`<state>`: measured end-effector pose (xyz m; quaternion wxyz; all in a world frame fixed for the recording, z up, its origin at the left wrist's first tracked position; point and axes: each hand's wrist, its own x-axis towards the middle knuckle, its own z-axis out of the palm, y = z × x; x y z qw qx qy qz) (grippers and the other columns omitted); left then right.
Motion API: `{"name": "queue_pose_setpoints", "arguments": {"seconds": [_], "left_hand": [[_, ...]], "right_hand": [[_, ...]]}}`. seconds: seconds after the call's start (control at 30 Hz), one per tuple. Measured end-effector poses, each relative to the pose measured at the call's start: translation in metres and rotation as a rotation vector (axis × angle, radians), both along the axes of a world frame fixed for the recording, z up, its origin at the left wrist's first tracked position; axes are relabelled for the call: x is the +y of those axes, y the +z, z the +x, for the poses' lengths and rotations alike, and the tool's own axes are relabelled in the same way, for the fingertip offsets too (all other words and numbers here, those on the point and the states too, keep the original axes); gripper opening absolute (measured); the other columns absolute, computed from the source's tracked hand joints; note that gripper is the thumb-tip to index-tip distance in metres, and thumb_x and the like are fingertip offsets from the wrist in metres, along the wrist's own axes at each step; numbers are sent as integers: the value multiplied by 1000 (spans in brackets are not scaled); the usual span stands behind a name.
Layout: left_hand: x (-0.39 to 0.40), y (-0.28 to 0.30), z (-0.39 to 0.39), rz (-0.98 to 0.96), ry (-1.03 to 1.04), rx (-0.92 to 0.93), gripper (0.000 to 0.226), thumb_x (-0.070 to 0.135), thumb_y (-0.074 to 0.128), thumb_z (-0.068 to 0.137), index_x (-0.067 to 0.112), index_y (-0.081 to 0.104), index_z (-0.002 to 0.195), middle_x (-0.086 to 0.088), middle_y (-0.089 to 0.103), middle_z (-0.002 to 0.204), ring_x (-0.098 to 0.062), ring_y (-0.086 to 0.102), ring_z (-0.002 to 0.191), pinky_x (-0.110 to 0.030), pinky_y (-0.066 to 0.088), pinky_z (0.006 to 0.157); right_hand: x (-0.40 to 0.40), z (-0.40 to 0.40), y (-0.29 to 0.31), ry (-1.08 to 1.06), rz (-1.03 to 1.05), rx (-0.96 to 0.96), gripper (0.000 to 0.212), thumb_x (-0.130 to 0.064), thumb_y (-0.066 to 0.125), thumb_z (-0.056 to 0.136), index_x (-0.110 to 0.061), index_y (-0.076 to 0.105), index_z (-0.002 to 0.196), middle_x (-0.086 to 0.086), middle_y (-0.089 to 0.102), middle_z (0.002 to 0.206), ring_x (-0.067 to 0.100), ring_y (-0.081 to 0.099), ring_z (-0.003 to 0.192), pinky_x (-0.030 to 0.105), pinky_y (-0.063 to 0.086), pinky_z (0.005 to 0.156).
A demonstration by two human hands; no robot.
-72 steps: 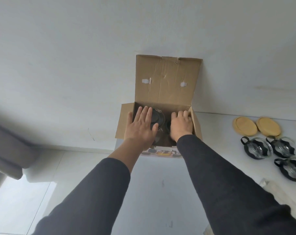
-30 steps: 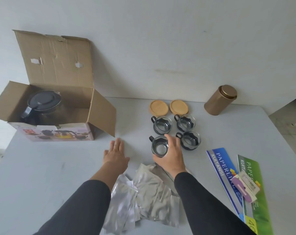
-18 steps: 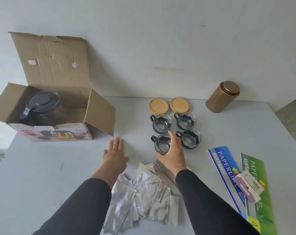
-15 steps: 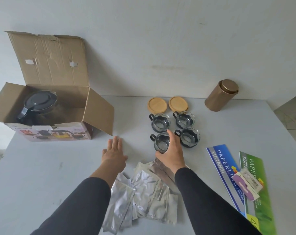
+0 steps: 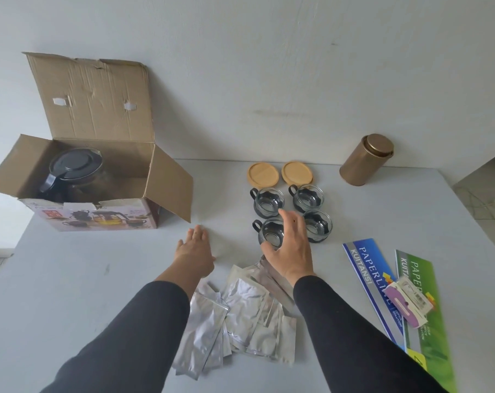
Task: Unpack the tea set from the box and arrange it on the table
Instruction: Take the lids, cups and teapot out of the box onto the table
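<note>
The open cardboard box (image 5: 104,211) stands at the table's left, and a glass teapot with a black lid (image 5: 73,168) is still inside it. Several glass cups in black holders sit in a square group mid-table. The front-left cup (image 5: 269,236) is just under my right hand (image 5: 290,251), whose fingers are spread and arched over its right side with the thumb by its near rim. My left hand (image 5: 195,251) lies flat and open on the table (image 5: 70,279), left of the cups. Two round wooden coasters (image 5: 263,174) lie behind the cups.
A gold tin (image 5: 365,160) stands by the wall at the back right. A heap of silver foil sachets (image 5: 240,313) lies between my forearms. Blue and green receipt booklets (image 5: 374,279) with a small packet on top lie at the right.
Both hands left the box, and my right hand set a cup down at the front left of the group. Its fingers have now opened and lifted off that cup. My left hand stays flat.
</note>
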<state>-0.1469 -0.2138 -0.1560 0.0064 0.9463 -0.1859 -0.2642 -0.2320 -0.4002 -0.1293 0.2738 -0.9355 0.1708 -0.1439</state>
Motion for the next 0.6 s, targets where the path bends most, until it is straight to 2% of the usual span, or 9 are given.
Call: {"name": "queue_pose_setpoints", "arguments": {"seconds": [0.2, 0.3, 0.4, 0.47, 0.6], "left_hand": [[1, 29, 2, -77, -122, -95, 64, 29, 40, 99, 6, 7, 149, -8, 2, 159, -26, -4, 147, -43, 12, 119], [13, 53, 16, -159, -114, -173, 60, 25, 40, 99, 7, 12, 148, -6, 6, 159, -24, -3, 147, -42, 12, 119], [44, 79, 42, -241, -69, -266, 53, 16, 37, 97, 9, 19, 146, -5, 14, 157, -22, 4, 147, -39, 15, 117], [69, 94, 59, -286, -29, -310, 57, 10, 37, 95, 10, 18, 148, -2, 14, 158, -20, 3, 148, -38, 14, 118], [134, 116, 93, -294, 29, -428, 58, 10, 37, 96, 13, 17, 150, 0, 10, 159, -19, -1, 148, -41, 10, 119]], "right_hand": [[21, 22, 33, 73, -68, -44, 60, -28, 57, 67, -10, 52, 124, 7, 46, 124, 22, 48, 112, 29, 47, 86], [43, 40, 51, 111, -60, -62, 60, -32, 53, 66, -7, 55, 120, 8, 48, 120, 23, 50, 109, 24, 40, 86], [80, 67, 69, 160, -53, -83, 59, -37, 48, 66, -5, 57, 115, 10, 50, 118, 25, 52, 107, 25, 39, 85], [104, 83, 80, 189, -35, -93, 58, -40, 45, 67, -6, 59, 112, 9, 53, 113, 25, 53, 104, 26, 42, 83], [161, 113, 91, 242, 21, -66, 56, -46, 38, 66, -9, 63, 100, 4, 63, 99, 22, 59, 92, 27, 44, 75]]}}
